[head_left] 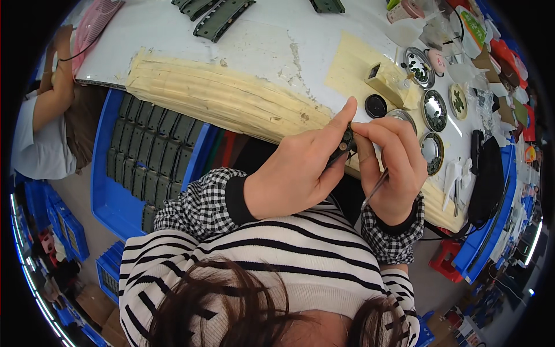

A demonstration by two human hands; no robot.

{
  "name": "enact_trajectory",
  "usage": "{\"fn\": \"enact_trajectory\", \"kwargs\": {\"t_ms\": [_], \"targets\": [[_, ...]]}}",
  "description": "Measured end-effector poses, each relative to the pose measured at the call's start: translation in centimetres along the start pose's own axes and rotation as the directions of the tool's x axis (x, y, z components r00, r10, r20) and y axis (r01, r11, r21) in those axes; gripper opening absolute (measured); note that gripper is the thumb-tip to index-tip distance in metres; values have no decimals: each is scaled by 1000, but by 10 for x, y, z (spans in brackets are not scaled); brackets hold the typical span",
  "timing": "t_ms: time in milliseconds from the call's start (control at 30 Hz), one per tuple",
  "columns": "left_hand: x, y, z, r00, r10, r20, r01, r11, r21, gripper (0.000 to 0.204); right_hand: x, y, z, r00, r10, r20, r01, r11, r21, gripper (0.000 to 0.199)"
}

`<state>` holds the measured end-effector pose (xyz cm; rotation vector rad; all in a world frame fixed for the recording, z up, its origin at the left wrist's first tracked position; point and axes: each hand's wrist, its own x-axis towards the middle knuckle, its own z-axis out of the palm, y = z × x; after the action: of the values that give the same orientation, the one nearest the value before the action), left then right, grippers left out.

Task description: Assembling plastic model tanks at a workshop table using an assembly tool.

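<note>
My left hand [298, 170] is closed around a small dark green piece [345, 144] with a round metallic spot on it. Most of that piece is hidden by my fingers. My right hand [396, 165] meets it from the other side, thumb and index fingertip at the piece. A thin metal tool [376, 188], perhaps tweezers, is tucked in the right hand's curled fingers and points down toward my body. Both hands are just above the table's near edge, which is padded with yellowish tape [231, 101].
Round dishes of small dark parts [433, 110], a black lid [376, 106] and a yellowish box [393, 84] stand at the right. Dark green strap-like pieces [222, 20] lie at the back. A blue bin [107, 196] holds rows of similar pieces. Another person [46, 127] sits far left.
</note>
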<state>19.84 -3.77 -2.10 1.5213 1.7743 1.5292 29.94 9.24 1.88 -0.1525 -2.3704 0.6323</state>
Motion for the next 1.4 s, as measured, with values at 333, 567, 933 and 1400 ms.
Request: {"fn": "enact_trajectory", "kwargs": {"t_ms": [333, 567, 933, 1400], "targets": [[0, 2, -1, 998, -49, 41, 50, 999, -20, 72, -10, 4, 1, 996, -84, 20, 85, 995, -42, 29], [11, -3, -5, 962, -222, 159, 273, 740, -615, 49, 6, 21, -27, 965, 198, -172, -193, 980, 45, 27], [19, -9, -10, 867, -321, 382, 407, 12, -914, 40, 29, 75, -27, 978, 197, -72, -208, 956, -209, 26], [13, -13, -2, 850, -187, 492, 390, -404, -827, 47, 12, 2, -14, 860, 510, 7, -338, 561, 756, 23]]}}
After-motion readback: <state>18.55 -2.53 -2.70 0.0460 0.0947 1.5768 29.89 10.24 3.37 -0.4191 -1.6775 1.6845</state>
